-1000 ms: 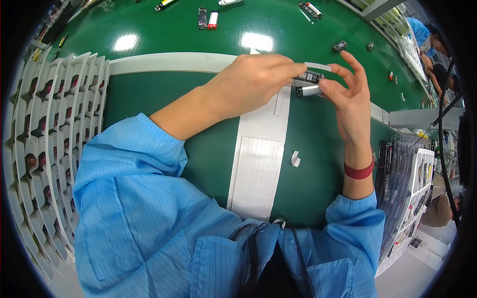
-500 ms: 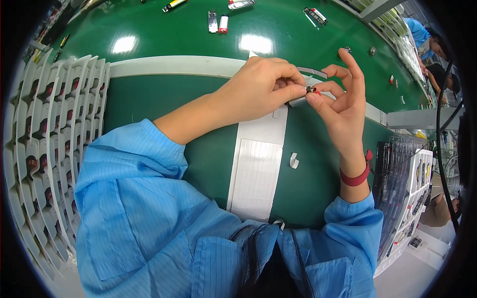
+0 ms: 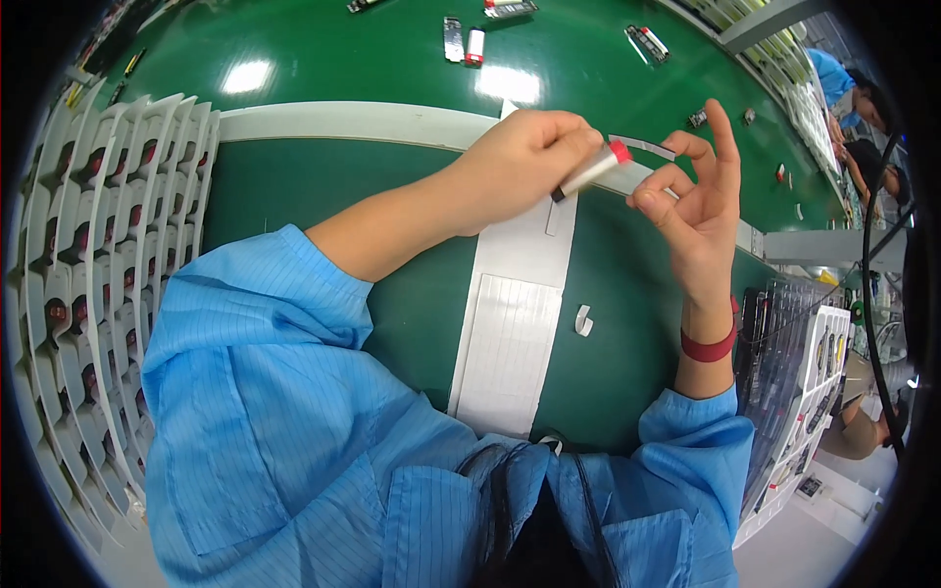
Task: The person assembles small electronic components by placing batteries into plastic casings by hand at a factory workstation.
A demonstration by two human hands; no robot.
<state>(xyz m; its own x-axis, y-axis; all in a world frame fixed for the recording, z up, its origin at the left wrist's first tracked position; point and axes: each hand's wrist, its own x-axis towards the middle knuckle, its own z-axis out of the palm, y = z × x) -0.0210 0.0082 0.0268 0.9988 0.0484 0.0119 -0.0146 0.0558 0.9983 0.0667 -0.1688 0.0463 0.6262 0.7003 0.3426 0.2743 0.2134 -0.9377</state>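
Observation:
My left hand (image 3: 534, 167) holds a small silver cylindrical battery cell (image 3: 592, 174) between thumb and fingers. The cell tilts, its red end up to the right and its black end down to the left. To the right, apart from the cell, is my right hand (image 3: 691, 201). Its thumb and forefinger tips come together in a pinch, and one finger points up; whatever lies in the pinch is too small to make out. A thin pale strip (image 3: 642, 146) reaches the tip of another right finger; whether it sticks there I cannot tell.
A white board (image 3: 515, 338) lies on the green mat, beside a curled white scrap (image 3: 583, 320). White compartment trays (image 3: 118, 245) stand at left, another tray (image 3: 809, 402) at right. Beyond the white rail (image 3: 363, 120) lie small device parts (image 3: 453, 39). Other people sit at far right.
My hands have moved apart. The right thumb and forefinger have let go of the cell, which stays in my left hand and now shows its red end.

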